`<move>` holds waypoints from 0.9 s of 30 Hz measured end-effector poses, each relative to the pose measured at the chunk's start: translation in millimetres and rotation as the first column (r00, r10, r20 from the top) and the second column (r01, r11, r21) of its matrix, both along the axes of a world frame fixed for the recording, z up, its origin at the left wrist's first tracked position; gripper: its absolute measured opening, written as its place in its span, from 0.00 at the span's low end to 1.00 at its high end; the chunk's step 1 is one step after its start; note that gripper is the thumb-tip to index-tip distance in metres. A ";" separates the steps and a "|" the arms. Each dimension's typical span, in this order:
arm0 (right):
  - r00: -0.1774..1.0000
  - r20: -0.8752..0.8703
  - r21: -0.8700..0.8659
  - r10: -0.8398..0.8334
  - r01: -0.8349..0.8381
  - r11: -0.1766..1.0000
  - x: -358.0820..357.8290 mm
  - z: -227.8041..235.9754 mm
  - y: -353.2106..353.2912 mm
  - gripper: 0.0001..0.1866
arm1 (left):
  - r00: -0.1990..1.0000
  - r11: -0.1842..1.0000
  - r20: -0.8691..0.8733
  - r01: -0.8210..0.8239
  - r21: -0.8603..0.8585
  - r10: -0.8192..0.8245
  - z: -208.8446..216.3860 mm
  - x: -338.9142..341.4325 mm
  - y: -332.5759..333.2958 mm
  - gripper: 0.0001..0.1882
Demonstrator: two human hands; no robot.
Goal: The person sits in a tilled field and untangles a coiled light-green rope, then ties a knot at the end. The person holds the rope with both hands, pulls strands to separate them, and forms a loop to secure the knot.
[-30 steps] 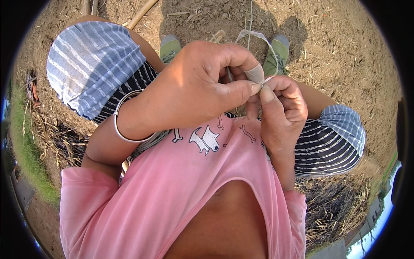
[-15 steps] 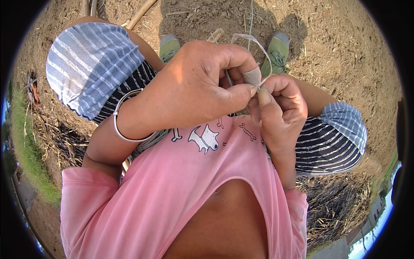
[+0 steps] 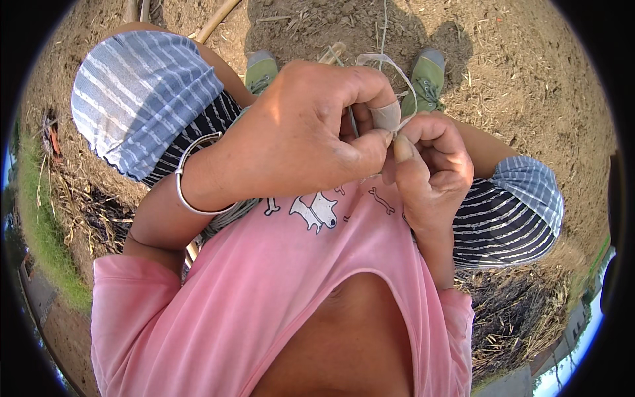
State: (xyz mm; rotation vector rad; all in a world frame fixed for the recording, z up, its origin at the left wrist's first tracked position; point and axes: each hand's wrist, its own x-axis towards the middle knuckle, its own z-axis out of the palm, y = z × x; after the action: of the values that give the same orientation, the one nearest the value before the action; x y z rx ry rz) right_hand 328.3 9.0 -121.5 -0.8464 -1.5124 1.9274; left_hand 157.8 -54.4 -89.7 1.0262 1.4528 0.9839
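My left hand (image 3: 317,126), with a pale wrap (image 3: 386,116) around one finger and a silver bangle (image 3: 180,178) on the wrist, pinches a thin whitish string. My right hand (image 3: 435,162) is closed on the same string right beside it, thumb against fingers. The fingertips of both hands meet, so the pinched bit of string is mostly hidden. A loop of the whitish string (image 3: 413,89) curves up above the fingertips. From it a thin strand (image 3: 383,26) runs away toward the far edge. Behind my left hand shows the pale end of a stick (image 3: 333,53).
My knees, in striped trousers (image 3: 509,221), are spread to both sides, with green shoes (image 3: 426,79) beyond the hands on bare soil (image 3: 529,99). Greenish cord (image 3: 228,218) lies under my left forearm. Wooden sticks (image 3: 217,21) lie at the far left; dry straw (image 3: 516,317) at the right.
Both hands stay almost in place, with only slight shifts of the fingers. The string loop above them has moved a little; the pinch is kept.
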 end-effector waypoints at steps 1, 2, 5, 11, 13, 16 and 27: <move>1.000 -0.017 0.007 -0.005 0.005 1.000 0.3 -0.4 -1.0 0.02 | 0.998 1.000 0.064 -0.012 -0.024 0.013 0.6 -0.2 -0.3 0.06; 0.999 -0.043 0.012 -0.010 0.011 1.000 0.4 -0.9 -2.1 0.02 | 0.991 0.999 0.127 -0.022 -0.049 0.028 1.4 -0.8 -0.8 0.06; 0.993 -0.113 0.010 -0.018 0.019 1.000 -0.6 -1.8 -3.3 0.03 | 0.975 0.996 0.217 -0.035 -0.080 0.052 -0.2 -1.6 -0.7 0.06; 0.993 -0.122 0.208 -0.002 0.028 0.978 0.2 -10.0 0.3 0.07 | 0.951 0.986 0.305 -0.009 -0.165 0.059 2.6 -8.1 4.4 0.05; 0.993 -0.112 0.199 -0.038 0.060 0.978 0.1 -5.6 -1.1 0.10 | 0.948 0.981 0.314 0.004 -0.192 0.058 3.6 -8.5 5.3 0.05; 0.996 -0.089 0.159 -0.023 0.037 0.987 1.0 -2.6 -0.8 0.10 | 0.947 0.979 0.318 0.017 -0.204 0.049 3.1 -9.3 5.5 0.05; 0.999 -0.003 0.339 0.041 -0.037 0.940 0.8 -1.2 5.3 0.10 | 0.954 0.979 0.299 0.058 -0.195 0.003 -2.4 -8.6 2.2 0.05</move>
State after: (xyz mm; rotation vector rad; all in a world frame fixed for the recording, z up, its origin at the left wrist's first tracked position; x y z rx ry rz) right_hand 329.1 14.3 -122.8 -0.6560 -1.7988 1.6252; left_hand 149.2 -52.2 -92.1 0.7135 1.2543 0.9066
